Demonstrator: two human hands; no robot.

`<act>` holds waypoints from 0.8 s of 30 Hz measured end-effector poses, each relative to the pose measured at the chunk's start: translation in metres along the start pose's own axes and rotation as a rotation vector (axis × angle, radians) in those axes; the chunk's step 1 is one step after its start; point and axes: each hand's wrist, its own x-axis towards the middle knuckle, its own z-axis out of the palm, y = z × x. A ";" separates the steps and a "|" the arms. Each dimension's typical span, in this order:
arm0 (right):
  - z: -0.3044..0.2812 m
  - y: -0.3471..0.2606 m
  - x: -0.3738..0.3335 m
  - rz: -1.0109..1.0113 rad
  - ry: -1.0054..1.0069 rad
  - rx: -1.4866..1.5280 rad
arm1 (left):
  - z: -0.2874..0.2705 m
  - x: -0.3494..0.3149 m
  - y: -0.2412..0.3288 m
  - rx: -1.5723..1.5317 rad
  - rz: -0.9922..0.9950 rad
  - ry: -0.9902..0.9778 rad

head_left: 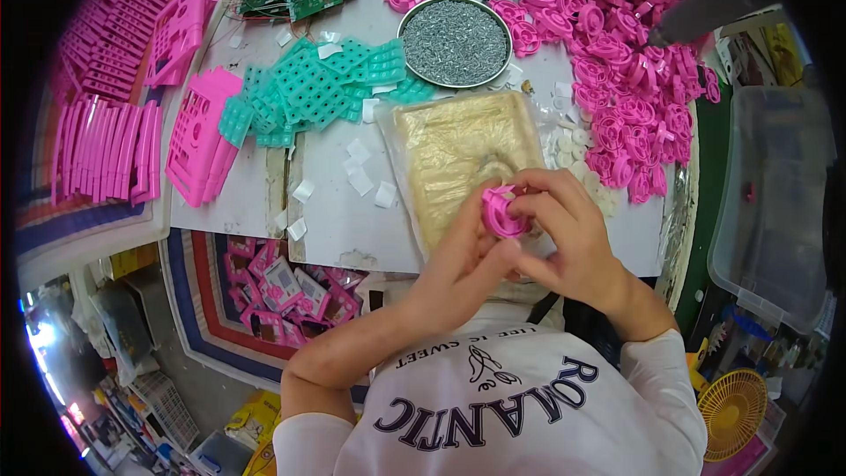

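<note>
Handling step, frame centre: left fingers (471,227) grip pink ring part (504,220); right fingers (548,182) curl at rim, grip unclear. Next move likely needs steady hold.

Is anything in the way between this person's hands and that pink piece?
Nothing visible. The left hand and right hand are both on the pink piece; the yellow pad lies beneath, not between them.

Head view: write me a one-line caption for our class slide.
Left grip and right grip hold a pink ring-shaped part near a yellowish slab, teal keypads and a tray of metal pieces.
</note>
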 end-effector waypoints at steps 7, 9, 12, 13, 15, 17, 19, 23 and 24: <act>0.001 0.016 -0.014 0.138 -0.102 0.126 | -0.016 0.001 0.016 0.226 -0.349 -0.152; 0.006 0.029 -0.009 0.066 -0.083 -0.043 | -0.022 0.006 0.025 0.484 -0.209 -0.008; 0.012 0.049 0.008 0.071 -0.019 -0.267 | -0.026 0.013 0.029 0.950 0.131 0.156; 0.016 0.055 0.015 0.036 -0.013 -0.333 | -0.032 0.017 0.021 1.129 0.314 0.126; 0.022 0.064 0.021 -0.008 -0.027 -0.388 | -0.038 0.023 0.010 1.374 0.515 0.022; 0.022 0.069 0.023 0.000 -0.071 -0.332 | -0.038 0.026 0.002 1.513 0.531 -0.105; 0.019 0.074 0.024 0.001 -0.110 -0.356 | -0.033 0.020 -0.009 1.602 0.486 -0.081; 0.018 0.064 0.024 0.043 -0.168 -0.420 | -0.030 0.015 -0.008 1.677 0.395 -0.136; 0.016 0.065 0.027 0.047 -0.161 -0.400 | -0.030 0.016 -0.001 1.764 0.406 -0.180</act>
